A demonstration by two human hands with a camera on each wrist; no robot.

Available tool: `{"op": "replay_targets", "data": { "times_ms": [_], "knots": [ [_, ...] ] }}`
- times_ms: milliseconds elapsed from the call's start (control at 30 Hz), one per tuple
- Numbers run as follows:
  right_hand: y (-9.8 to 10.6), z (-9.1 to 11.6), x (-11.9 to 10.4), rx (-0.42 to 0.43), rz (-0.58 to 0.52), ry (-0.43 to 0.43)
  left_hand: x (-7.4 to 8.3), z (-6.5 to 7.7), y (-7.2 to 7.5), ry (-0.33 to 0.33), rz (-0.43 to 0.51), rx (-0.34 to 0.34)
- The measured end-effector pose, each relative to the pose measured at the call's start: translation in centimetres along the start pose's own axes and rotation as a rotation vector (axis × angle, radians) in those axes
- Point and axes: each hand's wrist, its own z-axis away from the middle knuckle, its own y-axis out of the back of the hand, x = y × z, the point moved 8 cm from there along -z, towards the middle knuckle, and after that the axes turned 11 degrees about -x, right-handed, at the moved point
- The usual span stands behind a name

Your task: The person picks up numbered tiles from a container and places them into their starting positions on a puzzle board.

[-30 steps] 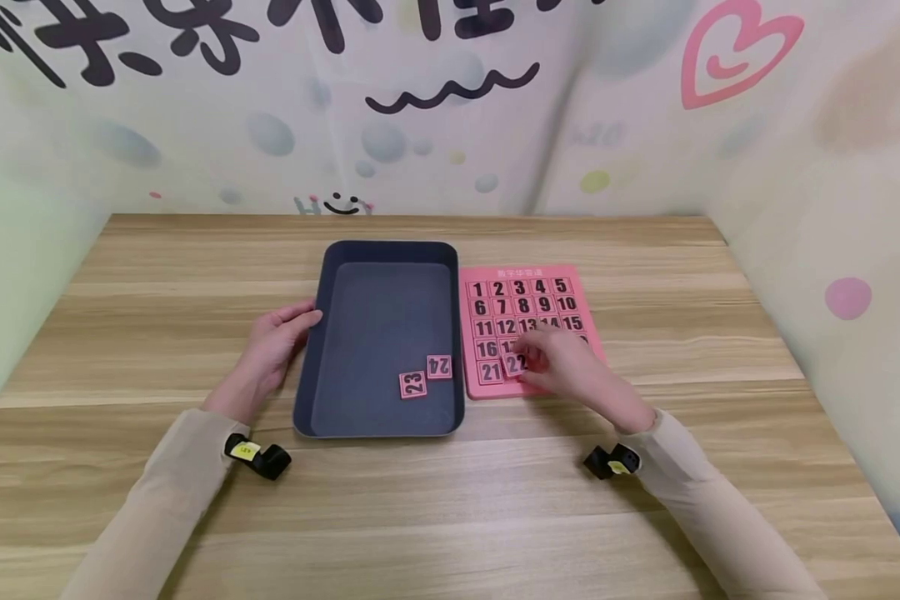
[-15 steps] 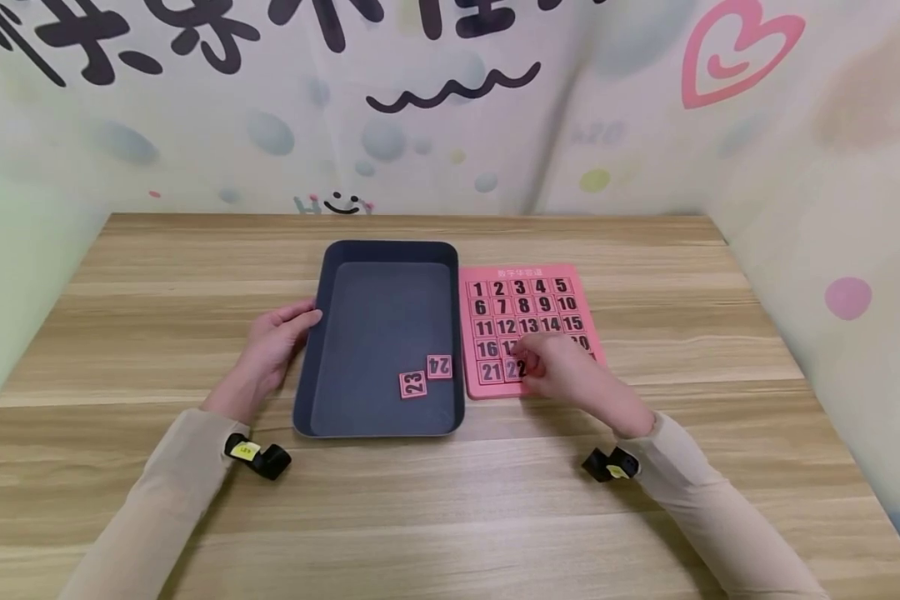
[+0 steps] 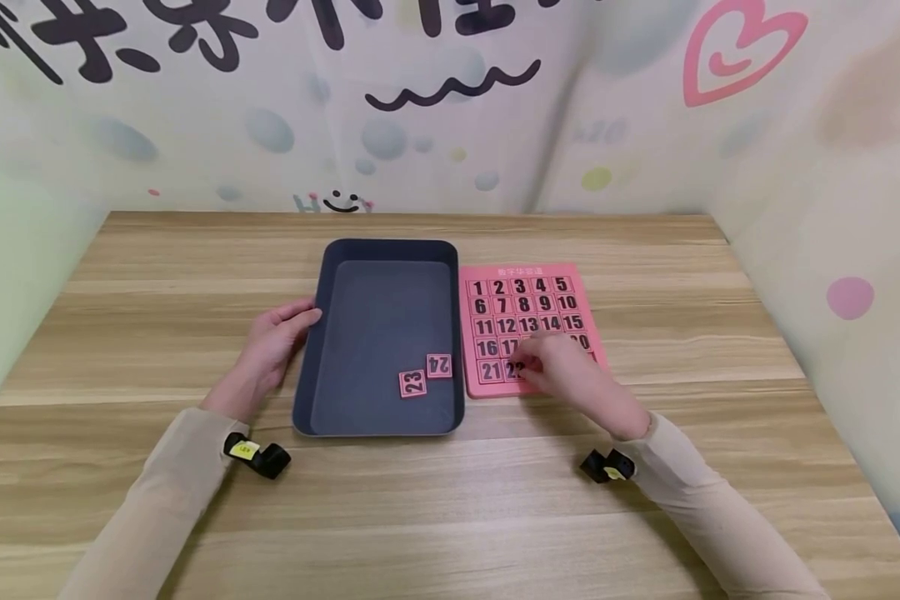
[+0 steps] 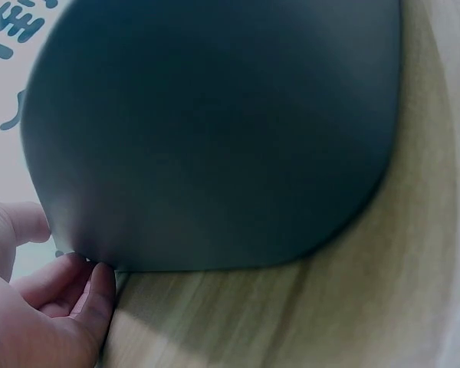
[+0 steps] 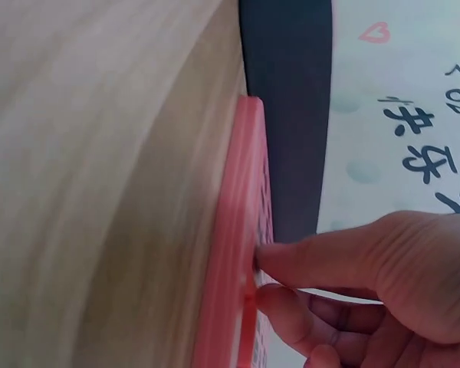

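At the left side of a dark blue tray (image 3: pixel 375 333), my left hand (image 3: pixel 270 342) holds the rim, with thumb and fingers against the wall in the left wrist view. Two pink number tiles lie in the tray: tile 23 (image 3: pixel 412 383), turned sideways, and tile 24 (image 3: pixel 439 366), upside down. To its right lies a pink number board (image 3: pixel 487 389) with rows of tiles. My right hand (image 3: pixel 570 375) has curled fingers and thumb at number tile 22 (image 3: pixel 512 372) in the bottom row, beside tile 21 (image 3: pixel 490 371). This hand hides part of the lower rows.
Tray and board lie side by side on a wood-grain table (image 3: pixel 450 517). A printed wall sheet (image 3: pixel 270 175) rises behind the table's far edge. Black camera straps (image 3: pixel 258 455) sit on both wrists.
Tile 22, tilted in my right fingers a second ago, now lies in line beside tile 21. The right hand has shifted only slightly; my left hand and the tray have stayed put.
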Motion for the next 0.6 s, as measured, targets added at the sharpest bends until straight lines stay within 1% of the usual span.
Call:
{"op": "replay_targets", "data": {
  "times_ms": [133, 267, 333, 400, 500, 567, 600],
  "knots": [
    [-0.1, -0.2, -0.3, 0.026, 0.000, 0.023, -0.1, 0.0, -0.1, 0.009, -0.006, -0.003],
    [0.2, -0.5, -0.7, 0.065, -0.046, 0.037, -0.1, 0.1, 0.0, 0.018, -0.014, 0.002],
    [0.5, -0.7, -1.2, 0.096, -0.087, 0.068, -0.1, 0.1, 0.0, 0.020, -0.015, 0.007],
    [0.7, -1.2, -2.2, 0.115, -0.133, 0.121, -0.2, 0.1, 0.1, 0.021, -0.008, 0.011],
    [0.1, -2.3, -4.0, 0.069, -0.194, 0.202, -0.2, 0.1, 0.2, 0.025, -0.006, 0.017],
    [-0.5, -3.1, -5.1, 0.034, -0.194, 0.230, -0.2, 0.0, 0.1, 0.024, -0.002, 0.018],
    [-0.7, -3.5, -5.6, 0.034, -0.184, 0.233, -0.2, 0.0, 0.1, 0.022, -0.005, 0.015]
  ]
}}
